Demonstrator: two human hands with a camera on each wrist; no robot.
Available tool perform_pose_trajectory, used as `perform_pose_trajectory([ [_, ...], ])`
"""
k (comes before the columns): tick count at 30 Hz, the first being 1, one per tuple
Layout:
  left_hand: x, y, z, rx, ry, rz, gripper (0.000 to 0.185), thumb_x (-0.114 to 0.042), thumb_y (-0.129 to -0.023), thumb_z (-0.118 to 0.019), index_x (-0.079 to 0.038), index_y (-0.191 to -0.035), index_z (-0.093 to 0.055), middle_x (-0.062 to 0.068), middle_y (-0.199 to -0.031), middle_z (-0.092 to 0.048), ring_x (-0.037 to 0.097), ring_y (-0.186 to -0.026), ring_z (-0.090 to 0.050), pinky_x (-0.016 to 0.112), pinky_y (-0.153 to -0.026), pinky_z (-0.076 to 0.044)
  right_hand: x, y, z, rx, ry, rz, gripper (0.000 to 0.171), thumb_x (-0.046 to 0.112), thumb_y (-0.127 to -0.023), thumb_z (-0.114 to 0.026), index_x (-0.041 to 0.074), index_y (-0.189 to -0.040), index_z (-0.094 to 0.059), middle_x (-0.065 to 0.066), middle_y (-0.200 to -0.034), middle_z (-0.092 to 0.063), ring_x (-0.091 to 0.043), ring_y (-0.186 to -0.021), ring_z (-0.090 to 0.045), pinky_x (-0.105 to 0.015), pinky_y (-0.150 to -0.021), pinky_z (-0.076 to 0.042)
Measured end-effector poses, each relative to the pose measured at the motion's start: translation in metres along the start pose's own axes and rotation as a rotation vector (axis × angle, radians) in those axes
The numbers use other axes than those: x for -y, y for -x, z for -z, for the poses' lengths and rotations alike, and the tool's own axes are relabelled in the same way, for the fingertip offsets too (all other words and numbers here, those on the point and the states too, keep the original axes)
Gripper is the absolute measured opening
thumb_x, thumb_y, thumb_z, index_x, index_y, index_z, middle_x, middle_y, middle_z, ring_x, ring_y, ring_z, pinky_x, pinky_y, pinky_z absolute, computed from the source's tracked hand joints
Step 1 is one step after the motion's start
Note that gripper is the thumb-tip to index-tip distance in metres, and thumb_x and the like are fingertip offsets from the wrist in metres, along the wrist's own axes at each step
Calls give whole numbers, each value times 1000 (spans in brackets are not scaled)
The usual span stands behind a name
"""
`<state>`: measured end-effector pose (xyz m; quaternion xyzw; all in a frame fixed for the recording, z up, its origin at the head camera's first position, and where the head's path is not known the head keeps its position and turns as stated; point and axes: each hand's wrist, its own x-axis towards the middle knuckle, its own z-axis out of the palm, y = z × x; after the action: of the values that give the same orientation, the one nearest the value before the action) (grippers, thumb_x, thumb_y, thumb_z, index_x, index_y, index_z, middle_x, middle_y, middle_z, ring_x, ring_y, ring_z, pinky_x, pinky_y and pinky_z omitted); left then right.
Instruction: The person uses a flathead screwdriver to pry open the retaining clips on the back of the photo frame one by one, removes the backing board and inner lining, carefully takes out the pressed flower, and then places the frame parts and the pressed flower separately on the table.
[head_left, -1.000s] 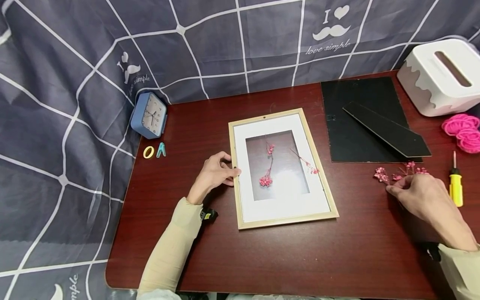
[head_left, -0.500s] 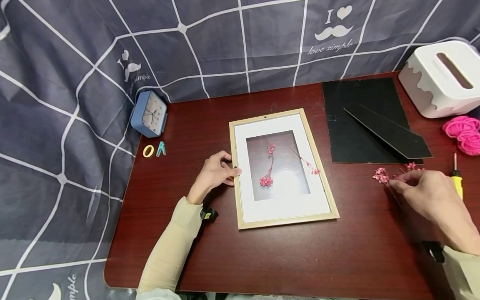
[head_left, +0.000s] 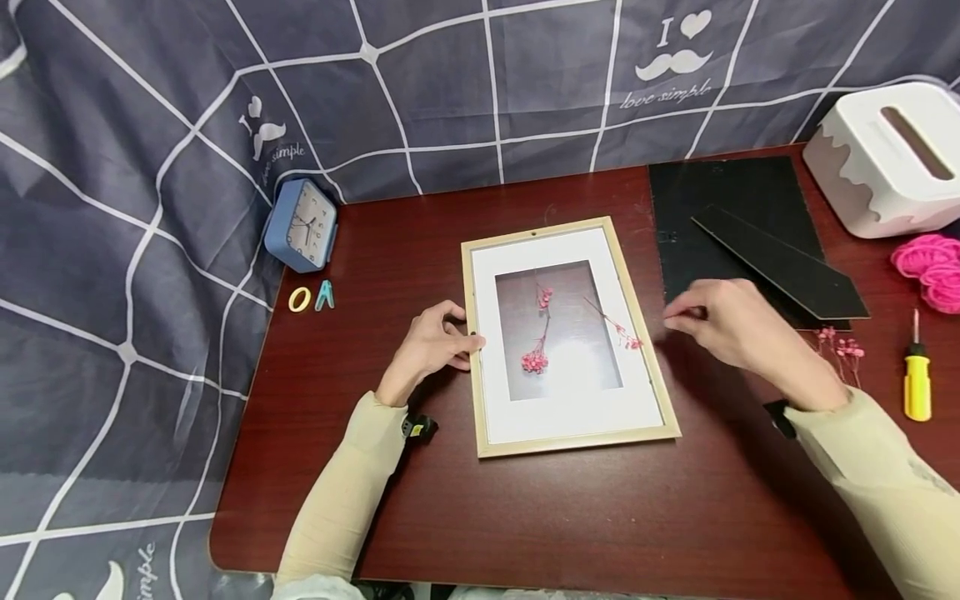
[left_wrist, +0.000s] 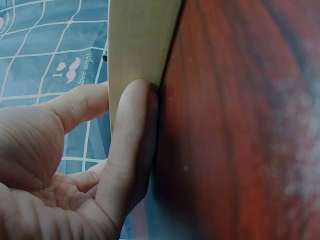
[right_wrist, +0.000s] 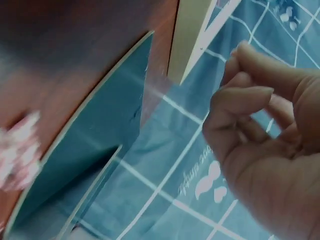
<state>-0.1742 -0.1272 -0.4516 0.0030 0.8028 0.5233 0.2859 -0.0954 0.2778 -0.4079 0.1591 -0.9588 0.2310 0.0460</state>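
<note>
While my left hand [head_left: 433, 343] rests against the left edge of the pale wooden picture frame [head_left: 567, 435], thumb and fingers lightly curled on its rim, the frame lies flat in the middle of the dark red-brown bench [head_left: 525, 517]. Inside its white mat I see two dried pink flower sprigs [head_left: 538, 333] lying on the glass. My right hand [head_left: 731, 325] hovers just beside the frame's right edge, fingertips pinched together; whether something thin sits between them I cannot tell. Behind that hand lies the black backing board with its stand [head_left: 750, 225], and to its right a loose bunch of pink dried flowers [head_left: 843, 346] and a yellow-handled screwdriver [head_left: 917, 375]. At the far left of the bench stands a small blue square alarm clock [head_left: 302, 225].
</note>
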Motion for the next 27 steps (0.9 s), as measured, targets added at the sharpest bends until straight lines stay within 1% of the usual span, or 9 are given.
perform_pose_trajectory([
  [3, 0, 0, 0, -1, 5, 3, 49, -2, -93, -83, 3, -135, -57, 9, -86, -63, 14, -65, -75, 38, -68, -73, 2, -21, -8, 84, -49, 124, 20, -6, -85, -87, 12, -92, -86, 4, -81, -71, -6, -72, -58, -23, -61, -51],
  [5, 0, -1, 0, 0, 9, 8, 49, -2, -93, -83, 3, -135, -57, 9, -85, -63, 14, -64, -76, 39, -68, -73, 1, -33, -13, 148, -87, 177, 25, -10, -85, -85, 13, -94, -87, 4, -85, -69, -7, -76, -61, -20, -64, -54],
  [8, 1, -1, 1, 4, 12, 11, 49, -2, -93, -83, 3, -134, -57, 8, -85, -64, 14, -64, -76, 39, -68, -73, -1, -46, -19, 217, -129, 239, 34, -18, -85, -80, 13, -95, -87, 3, -87, -67, -7, -79, -62, -18, -67, -54],
  [11, 1, -2, 1, 9, 10, 8, 48, -1, -93, -83, 3, -133, -58, 9, -84, -65, 14, -64, -76, 39, -68, -73, -2, -56, -25, 271, -163, 275, 39, -21, -84, -77, 15, -94, -88, 3, -86, -66, -7, -80, -59, -17, -67, -51],
  [14, -1, -2, 1, 10, 12, 11, 47, -2, -93, -83, 2, -132, -58, 9, -83, -65, 15, -64, -76, 40, -68, -73, -1, -62, -28, 328, -182, 278, 36, -18, -85, -80, 16, -94, -88, 3, -86, -65, -7, -81, -55, -17, -67, -48],
  [16, -2, -2, 1, 11, 11, 14, 47, -2, -92, -83, 2, -132, -58, 9, -83, -66, 16, -64, -77, 40, -68, -73, 1, -65, -30, 344, -176, 282, 32, -14, -85, -83, 17, -92, -87, 3, -86, -66, -7, -82, -56, -18, -68, -49],
  [20, -3, -2, 1, 7, 11, 17, 48, -3, -92, -84, 1, -132, -58, 8, -82, -65, 16, -64, -77, 39, -68, -73, 2, -68, -33, 332, -157, 324, 23, -5, -85, -88, 17, -88, -86, 5, -83, -63, -6, -79, -55, -18, -67, -49],
  [24, -2, -2, 1, 5, 11, 19, 48, -3, -92, -85, 1, -132, -58, 8, -82, -64, 16, -64, -77, 39, -68, -73, 3, -68, -37, 332, -143, 328, 23, -6, -88, -85, 17, -86, -83, 5, -83, -63, -7, -80, -54, -20, -68, -49],
  [27, -1, -3, 1, 6, 9, 21, 47, -2, -92, -85, 1, -131, -58, 9, -82, -65, 16, -64, -77, 39, -68, -73, 5, -65, -40, 311, -155, 311, 23, -7, -89, -83, 17, -87, -82, 5, -85, -67, -7, -82, -57, -22, -70, -53],
])
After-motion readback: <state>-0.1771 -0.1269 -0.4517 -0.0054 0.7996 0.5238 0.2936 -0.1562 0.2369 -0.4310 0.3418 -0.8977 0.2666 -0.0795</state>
